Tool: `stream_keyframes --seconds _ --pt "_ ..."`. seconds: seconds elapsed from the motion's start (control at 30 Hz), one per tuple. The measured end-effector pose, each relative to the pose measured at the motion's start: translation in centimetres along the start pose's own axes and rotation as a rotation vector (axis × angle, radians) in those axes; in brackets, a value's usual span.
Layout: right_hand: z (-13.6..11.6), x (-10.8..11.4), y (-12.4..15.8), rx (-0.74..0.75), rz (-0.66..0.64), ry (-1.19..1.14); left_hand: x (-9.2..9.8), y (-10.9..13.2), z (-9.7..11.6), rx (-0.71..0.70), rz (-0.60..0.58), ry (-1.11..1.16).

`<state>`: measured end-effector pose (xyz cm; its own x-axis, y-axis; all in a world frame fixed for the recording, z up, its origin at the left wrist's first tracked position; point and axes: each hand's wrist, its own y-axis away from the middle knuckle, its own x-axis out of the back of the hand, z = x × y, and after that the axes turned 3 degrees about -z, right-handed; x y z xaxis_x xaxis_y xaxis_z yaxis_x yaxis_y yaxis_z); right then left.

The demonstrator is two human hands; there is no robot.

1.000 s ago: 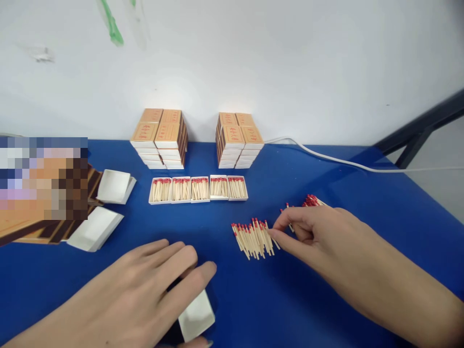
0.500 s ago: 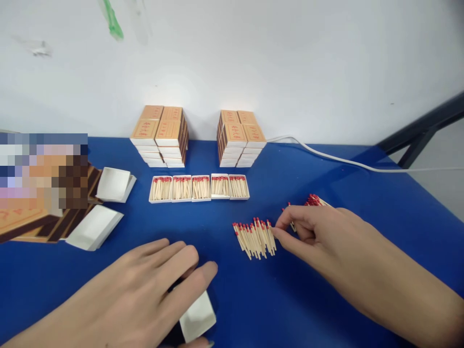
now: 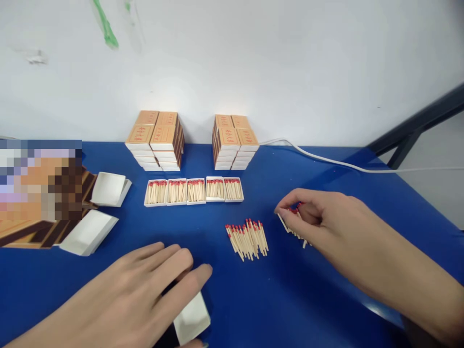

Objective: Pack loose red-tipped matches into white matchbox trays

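My right hand (image 3: 311, 217) is closed in a pinch, thumb and forefinger on a match (image 3: 283, 223). It hovers by a loose heap of matches (image 3: 297, 233), partly hidden under the fingers. To its left a flat group of matches (image 3: 248, 239) lies side by side, red heads pointing away from me. My left hand (image 3: 155, 285) curves over a white matchbox tray (image 3: 194, 316), which sits between its thumb and forefinger. The hand covers much of this tray.
Five-odd, that is several, filled matchbox trays (image 3: 195, 191) stand in a row. Behind are two stacks of matchboxes (image 3: 165, 137) (image 3: 235, 140). White trays (image 3: 89, 232) and more boxes (image 3: 31, 237) lie at left, partly blurred out. A white cable (image 3: 337, 163) runs along the wall.
My right hand has moved from the edge of the flat match group back to the loose heap and now pinches a match. My left hand keeps its place at the tray.
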<state>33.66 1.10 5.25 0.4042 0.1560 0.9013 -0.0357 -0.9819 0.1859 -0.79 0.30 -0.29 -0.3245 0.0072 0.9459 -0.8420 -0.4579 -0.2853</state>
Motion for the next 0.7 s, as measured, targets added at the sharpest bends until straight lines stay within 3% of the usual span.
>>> stream_keyframes --seconds 0.23,0.5,0.7 --pt "0.2 -0.4 -0.2 -0.126 0.099 0.182 0.2 -0.3 0.2 0.045 -0.036 -0.044" --pt "-0.9 -1.0 -0.6 -0.227 0.060 0.357 0.1 -0.3 -0.1 -0.004 -0.001 -0.015" --pt "-0.4 -1.2 -0.3 -0.208 0.069 0.387 0.3 -0.1 -0.1 -0.004 -0.002 0.005"
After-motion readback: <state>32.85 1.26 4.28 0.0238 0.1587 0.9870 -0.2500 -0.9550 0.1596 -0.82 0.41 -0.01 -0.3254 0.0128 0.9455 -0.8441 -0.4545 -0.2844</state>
